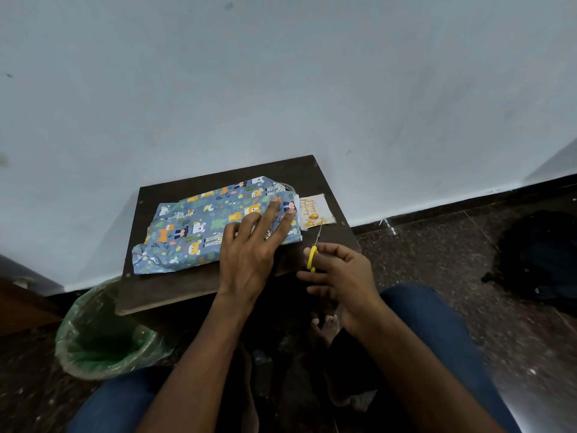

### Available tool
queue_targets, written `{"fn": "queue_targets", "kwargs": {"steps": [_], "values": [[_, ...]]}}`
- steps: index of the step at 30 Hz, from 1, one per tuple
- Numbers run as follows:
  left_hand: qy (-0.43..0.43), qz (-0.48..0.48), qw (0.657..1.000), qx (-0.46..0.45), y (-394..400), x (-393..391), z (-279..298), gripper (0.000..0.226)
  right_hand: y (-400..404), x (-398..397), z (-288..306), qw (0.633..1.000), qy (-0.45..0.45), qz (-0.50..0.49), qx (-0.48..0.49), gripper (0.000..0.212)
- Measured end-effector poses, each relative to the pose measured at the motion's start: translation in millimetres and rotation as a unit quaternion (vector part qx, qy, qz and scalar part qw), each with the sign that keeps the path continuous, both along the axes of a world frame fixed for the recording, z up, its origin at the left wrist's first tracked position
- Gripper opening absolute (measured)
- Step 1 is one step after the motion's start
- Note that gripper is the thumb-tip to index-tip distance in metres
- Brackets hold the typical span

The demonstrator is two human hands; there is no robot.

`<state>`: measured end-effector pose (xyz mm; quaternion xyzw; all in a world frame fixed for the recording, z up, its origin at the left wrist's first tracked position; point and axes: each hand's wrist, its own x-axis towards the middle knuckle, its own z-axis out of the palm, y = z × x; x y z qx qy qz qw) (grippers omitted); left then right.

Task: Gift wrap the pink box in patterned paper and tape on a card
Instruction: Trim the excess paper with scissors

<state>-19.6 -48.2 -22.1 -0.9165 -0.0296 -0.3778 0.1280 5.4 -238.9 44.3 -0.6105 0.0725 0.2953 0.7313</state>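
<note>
The left grip (pixel 249 245) lies flat with fingers straight and spread, pressing the patterned paper (pixel 199 223) down over the box on the table (pixel 175 289); the pink box itself is hidden under that paper, directly beneath and to the left of the palm. The right grip (pixel 337 276), just right of the left one, is curled round the yellow-handled scissors (pixel 313 256), whose blades point up toward the card (pixel 317 210) lying just beyond the left fingertips. Judging from this, keep the flat press firm on the fold so it cannot spring open, and steer the blades clear of the card.
</note>
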Motion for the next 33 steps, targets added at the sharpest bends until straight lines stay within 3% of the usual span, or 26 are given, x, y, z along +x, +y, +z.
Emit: {"fn": "queue_targets", "kwargs": {"steps": [5, 16, 24, 33], "values": [[0.002, 0.004, 1.000, 0.006, 0, -2, 0, 0.064, -3, -7, -4, 0.996, -0.046, 0.057, -0.059, 0.021], [0.017, 0.009, 1.000, 0.018, 2, -10, -3, 0.067, -1, -21, -2, 0.991, -0.080, 0.094, -0.050, 0.025], [0.018, 0.006, 1.000, 0.005, 1, -13, -3, 0.070, -2, -11, -9, 0.992, -0.056, 0.094, -0.069, 0.024], [-0.009, 0.004, 1.000, 0.002, 0, -15, -3, 0.057, 5, 9, -14, 0.990, -0.029, 0.105, -0.086, 0.025]]}}
